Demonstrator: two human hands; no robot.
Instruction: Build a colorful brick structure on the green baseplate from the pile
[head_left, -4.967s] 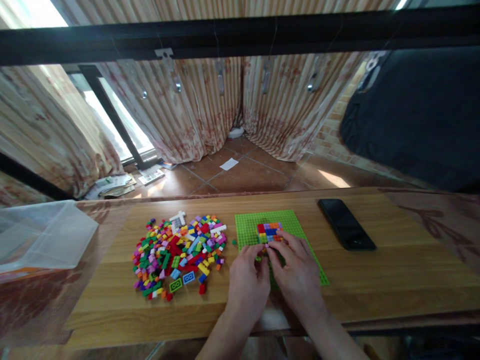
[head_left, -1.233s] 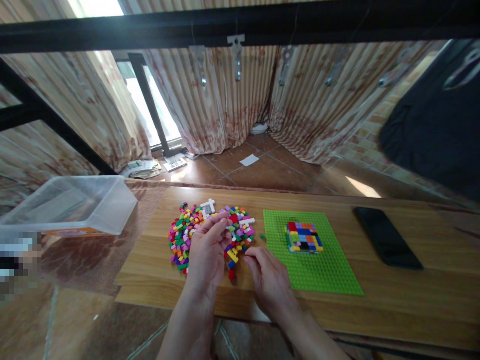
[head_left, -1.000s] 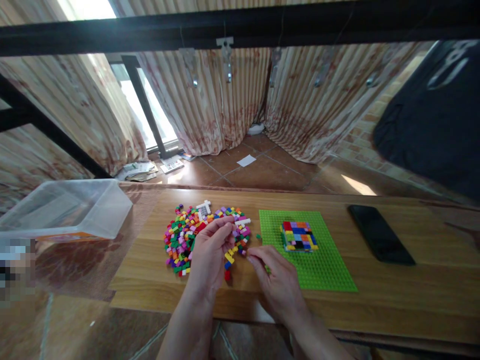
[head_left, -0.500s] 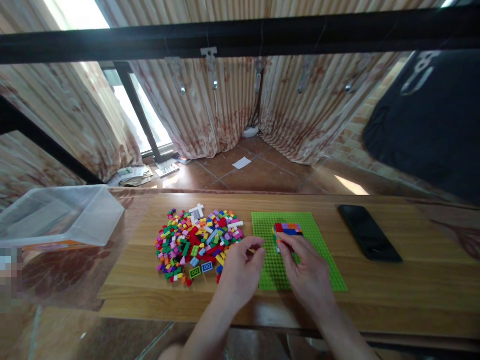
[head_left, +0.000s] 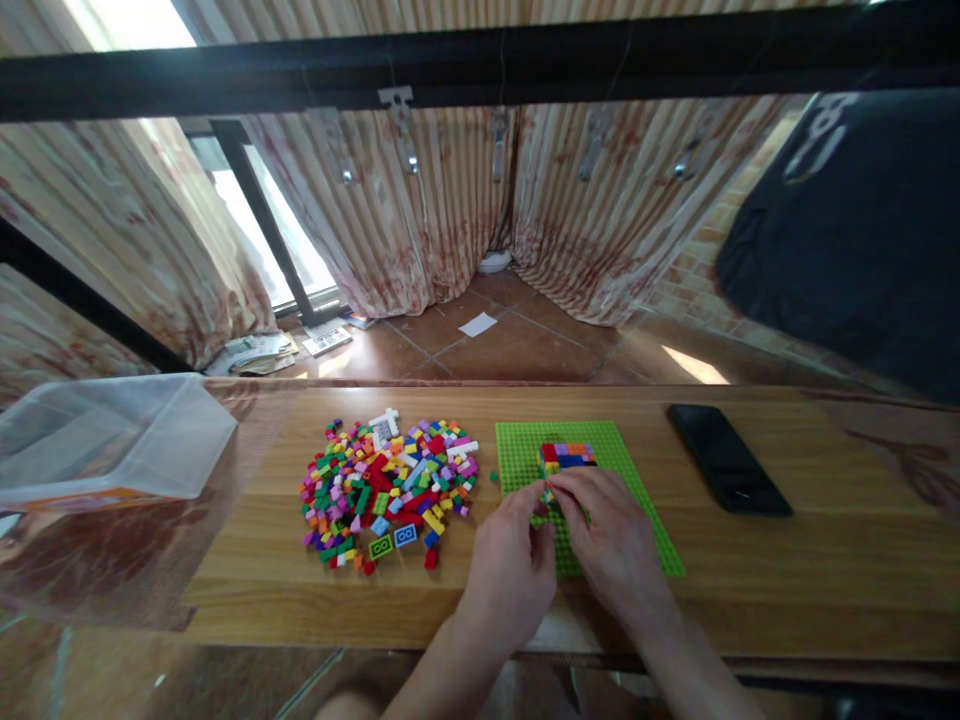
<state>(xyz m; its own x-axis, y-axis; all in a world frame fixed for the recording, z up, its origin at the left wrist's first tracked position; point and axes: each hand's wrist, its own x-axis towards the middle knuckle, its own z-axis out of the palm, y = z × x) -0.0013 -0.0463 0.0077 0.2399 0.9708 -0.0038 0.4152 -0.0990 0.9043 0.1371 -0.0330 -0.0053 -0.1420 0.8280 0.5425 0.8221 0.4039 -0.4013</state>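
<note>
A green studded baseplate lies on the wooden table. On it stands a low multicoloured block of small bricks, partly hidden by my fingers. My left hand and my right hand meet at the block's near edge, fingertips pinched together against it. What the fingertips hold is too small to make out. A heap of loose coloured bricks lies to the left of the plate.
A black phone lies flat to the right of the baseplate. A clear plastic tub sits at the far left. A black bar crosses overhead. Curtains and a tiled floor lie beyond the table's far edge.
Both hands have moved right from the loose brick heap to the built block on the baseplate. The view has swung right with them.
</note>
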